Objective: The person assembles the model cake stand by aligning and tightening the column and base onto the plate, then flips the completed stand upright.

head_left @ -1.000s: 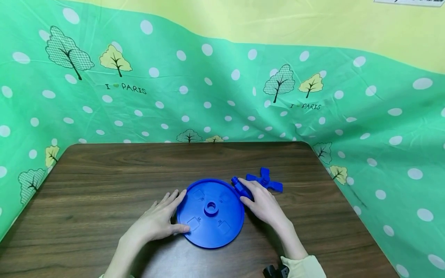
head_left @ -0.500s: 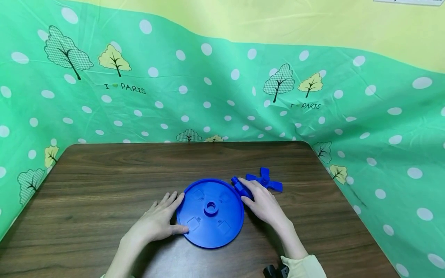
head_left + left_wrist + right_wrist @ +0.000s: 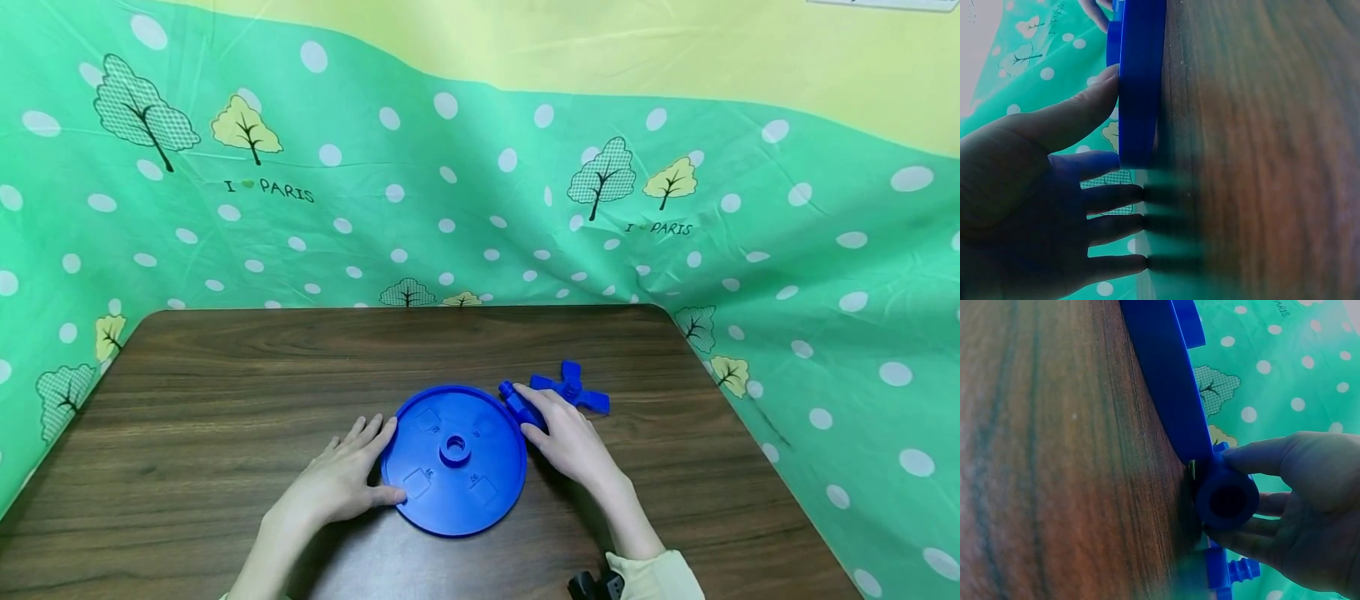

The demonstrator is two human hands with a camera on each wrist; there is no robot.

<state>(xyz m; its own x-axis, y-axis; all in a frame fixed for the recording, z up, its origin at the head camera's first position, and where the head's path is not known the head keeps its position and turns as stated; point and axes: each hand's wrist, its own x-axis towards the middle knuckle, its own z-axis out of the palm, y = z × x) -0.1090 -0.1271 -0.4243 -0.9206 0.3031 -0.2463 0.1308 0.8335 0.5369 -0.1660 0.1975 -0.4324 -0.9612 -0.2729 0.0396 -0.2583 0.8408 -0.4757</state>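
Note:
A round blue plastic disc (image 3: 450,508) with a raised rim and a hollow central hub lies flat on the table. My left hand (image 3: 337,477) rests at its left edge, thumb and index finger touching the rim. In the left wrist view the fingers of that hand are straight and spread, several tips down at the tabletop. On the disc's right side, my right hand (image 3: 567,435) pinches a short blue tube (image 3: 516,403) between thumb and fingers. The tube's round open end (image 3: 1204,503) faces the right wrist camera. Part of the tube is hidden under the fingers.
Just beyond the right hand lies a blue cross-shaped piece (image 3: 572,385); in the right wrist view its ribbed peg (image 3: 1245,569) shows. The dark wood table (image 3: 262,375) is bordered by a green dotted cloth (image 3: 465,200). A black device (image 3: 596,585) sits by the right sleeve.
The left thumb and index finger have slid very slightly outward at the disc's rim. The right hand, the tube, the disc and the cross-shaped piece stay where they were.

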